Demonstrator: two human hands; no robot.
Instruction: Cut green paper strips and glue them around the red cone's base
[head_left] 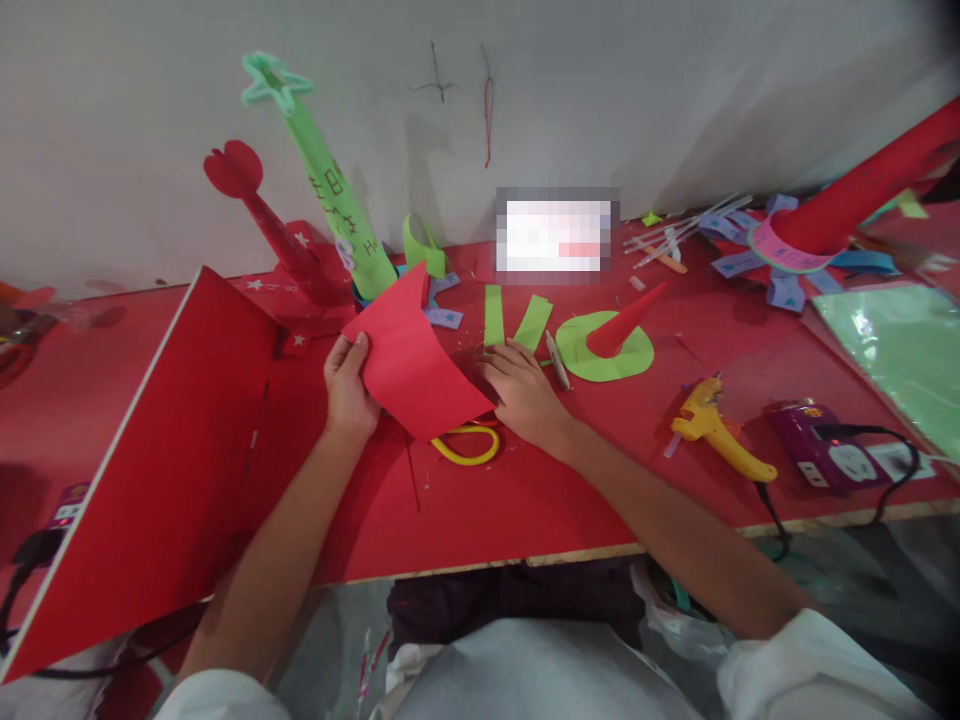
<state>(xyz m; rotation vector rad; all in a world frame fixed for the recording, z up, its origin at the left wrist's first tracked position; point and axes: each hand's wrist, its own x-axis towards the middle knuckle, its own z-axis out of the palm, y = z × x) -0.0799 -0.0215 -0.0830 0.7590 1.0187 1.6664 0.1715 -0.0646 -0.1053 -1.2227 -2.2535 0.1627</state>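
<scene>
My left hand (350,385) grips the left edge of a slightly curved sheet of red paper (420,360), thumb on the front side. The sheet is tilted above the table. Near its lower right corner is my right hand (529,395), fingers extended toward the lower ends of two light green paper strips (493,312); nothing shows in its grasp. Below the sheet lie scissors with a yellow handle (471,458), their blades hidden. A pale, slim tool (557,360) rests just right of my right hand. Further right, a red paper cone (619,328) stands on a green paper disc (574,350).
A yellow glue gun (712,425) and a purple power strip (829,445) lie at the right. A red board divider (161,440) rises on the left. Behind stand a green paper tower (337,190) and a red paper tower (274,235). Another red tower (870,190) leans at far right.
</scene>
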